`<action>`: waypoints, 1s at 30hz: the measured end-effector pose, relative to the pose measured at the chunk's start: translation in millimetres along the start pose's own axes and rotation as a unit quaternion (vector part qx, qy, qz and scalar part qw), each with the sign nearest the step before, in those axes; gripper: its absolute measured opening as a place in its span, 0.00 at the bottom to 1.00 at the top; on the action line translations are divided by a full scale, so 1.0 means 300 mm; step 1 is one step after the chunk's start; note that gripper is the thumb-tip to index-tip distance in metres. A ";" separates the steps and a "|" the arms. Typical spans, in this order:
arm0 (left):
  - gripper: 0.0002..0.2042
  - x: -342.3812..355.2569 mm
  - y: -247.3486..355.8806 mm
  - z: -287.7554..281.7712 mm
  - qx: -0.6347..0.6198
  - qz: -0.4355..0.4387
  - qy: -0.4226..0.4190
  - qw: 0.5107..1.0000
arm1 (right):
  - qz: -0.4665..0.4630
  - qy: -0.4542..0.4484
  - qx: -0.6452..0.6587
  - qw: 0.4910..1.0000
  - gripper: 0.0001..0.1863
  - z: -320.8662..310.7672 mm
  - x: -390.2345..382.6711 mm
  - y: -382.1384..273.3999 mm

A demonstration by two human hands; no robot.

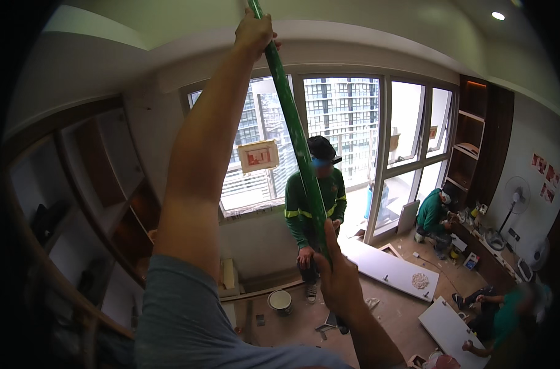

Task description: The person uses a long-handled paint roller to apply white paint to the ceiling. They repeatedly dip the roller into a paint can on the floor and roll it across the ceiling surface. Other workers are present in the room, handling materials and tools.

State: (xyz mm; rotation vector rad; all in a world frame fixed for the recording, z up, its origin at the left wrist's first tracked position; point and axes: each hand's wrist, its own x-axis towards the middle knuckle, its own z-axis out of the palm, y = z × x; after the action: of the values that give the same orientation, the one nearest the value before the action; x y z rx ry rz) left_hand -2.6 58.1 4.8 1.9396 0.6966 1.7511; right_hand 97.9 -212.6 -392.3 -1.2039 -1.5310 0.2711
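Note:
A long green pole (291,117) runs from the top of the view down to the middle, slanting. My left hand (254,35) grips it high up, near the ceiling, with my arm raised. Lower down, my right hand (334,261) is closed around the same pole. The pole's top end is out of view and its lower end is hidden at my right hand. Behind the pole stands a person in a green long-sleeved shirt and black cap (292,203), partly covered by it.
Two co-workers (430,218) (510,320) work low at the right, beside white panels (397,277) on the floor. Wooden shelving (92,166) lines the left wall. A bucket (280,301) and scraps lie on the floor. Windows (347,123) and a fan (516,194) are farther back.

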 end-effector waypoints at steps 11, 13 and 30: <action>0.33 -0.513 -0.337 0.018 -0.073 -0.057 -0.074 0.993 | 0.139 -0.053 -0.003 0.989 0.36 0.060 -0.618 0.429; 0.35 -0.649 -0.394 0.035 -0.104 -0.079 -0.100 0.986 | 0.236 -0.045 0.100 0.966 0.33 0.080 -0.754 0.466; 0.43 -0.984 -0.469 0.028 -0.084 -0.150 -0.094 0.981 | 0.388 -0.153 0.070 0.906 0.30 0.137 -1.003 0.681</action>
State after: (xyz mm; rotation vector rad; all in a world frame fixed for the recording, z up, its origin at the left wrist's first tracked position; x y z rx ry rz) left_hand -27.2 -17.0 -312.6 1.7539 0.7081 1.3787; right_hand 132.2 -339.8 -733.8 -1.6652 -1.1830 1.1226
